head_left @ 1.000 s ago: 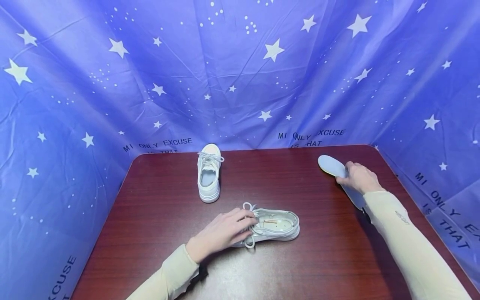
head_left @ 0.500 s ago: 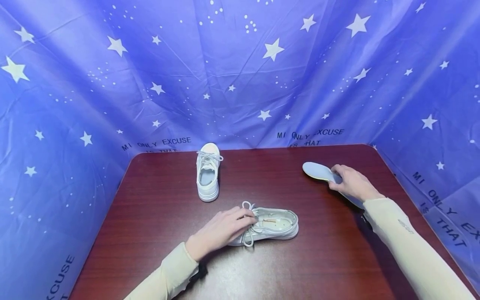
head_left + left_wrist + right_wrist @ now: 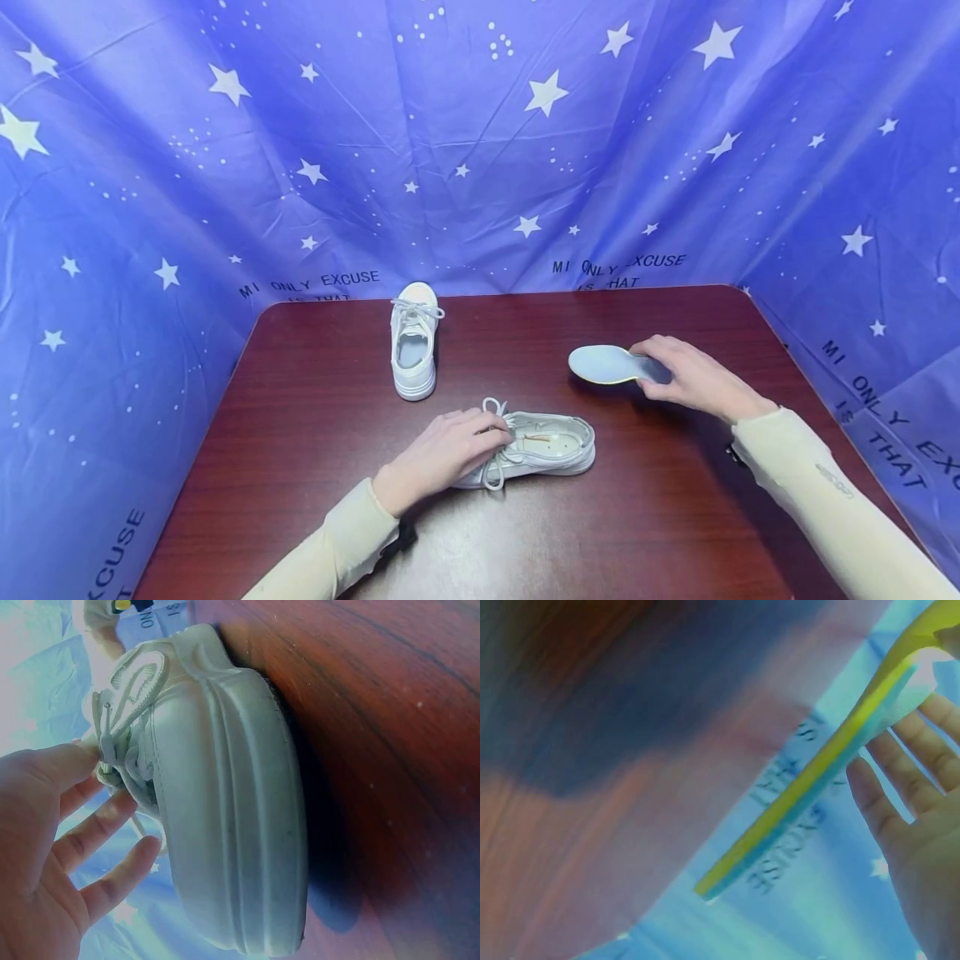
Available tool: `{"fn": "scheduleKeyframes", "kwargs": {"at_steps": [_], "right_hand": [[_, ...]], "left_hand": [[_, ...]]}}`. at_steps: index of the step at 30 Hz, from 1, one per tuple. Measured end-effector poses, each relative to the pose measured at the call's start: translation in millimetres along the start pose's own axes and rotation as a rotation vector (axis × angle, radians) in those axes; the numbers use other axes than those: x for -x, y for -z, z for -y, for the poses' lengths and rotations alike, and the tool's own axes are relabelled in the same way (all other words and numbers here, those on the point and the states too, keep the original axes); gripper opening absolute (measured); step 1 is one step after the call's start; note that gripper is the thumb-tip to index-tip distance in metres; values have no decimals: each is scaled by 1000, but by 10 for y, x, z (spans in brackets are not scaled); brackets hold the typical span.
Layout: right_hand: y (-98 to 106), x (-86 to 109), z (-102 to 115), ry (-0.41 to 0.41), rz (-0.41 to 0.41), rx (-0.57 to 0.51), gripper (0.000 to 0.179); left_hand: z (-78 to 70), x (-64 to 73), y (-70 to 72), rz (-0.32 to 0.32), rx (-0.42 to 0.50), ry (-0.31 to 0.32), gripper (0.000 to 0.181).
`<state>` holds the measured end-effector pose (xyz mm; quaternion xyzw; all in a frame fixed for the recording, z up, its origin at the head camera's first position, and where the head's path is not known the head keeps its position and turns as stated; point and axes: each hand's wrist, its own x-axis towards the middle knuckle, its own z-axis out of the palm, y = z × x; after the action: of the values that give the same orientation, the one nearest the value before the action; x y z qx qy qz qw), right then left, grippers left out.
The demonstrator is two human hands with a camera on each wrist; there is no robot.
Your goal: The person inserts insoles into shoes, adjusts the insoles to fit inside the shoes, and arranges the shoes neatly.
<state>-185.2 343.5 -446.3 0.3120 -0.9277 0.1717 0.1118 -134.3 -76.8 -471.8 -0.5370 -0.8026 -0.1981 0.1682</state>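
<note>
I've got the L hand [image 3: 45,847] at the shoe [image 3: 217,787], on its lace side: thumb and index pinch the laces [image 3: 135,754], other fingers spread toward the toe end, contact w/ the upper unclear. Sole side of the shoe, I see the red-brown tbl [image 3: 405,750] w/ a dk shadow [image 3: 326,885] alongside. Past the heel end, a blurred bit of the other arm [image 3: 105,626] w/ a blk item [image 3: 142,604], yellow spot on it. Behind the shoe, lt-blue cloth [image 3: 37,675], part-lettered.
</note>
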Motion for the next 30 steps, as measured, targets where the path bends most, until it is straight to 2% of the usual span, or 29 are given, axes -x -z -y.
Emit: {"fn": "scheduleKeyframes", "kwargs": {"at_steps": [14, 30], "right_hand": [[138, -84, 472, 233, -16, -12, 40], [213, -62, 843, 372, 27, 52, 41]], "left_hand": [[-15, -28, -2, -38, -48, -29, 15], [-23, -59, -8, -39, -76, -49, 15]]}}
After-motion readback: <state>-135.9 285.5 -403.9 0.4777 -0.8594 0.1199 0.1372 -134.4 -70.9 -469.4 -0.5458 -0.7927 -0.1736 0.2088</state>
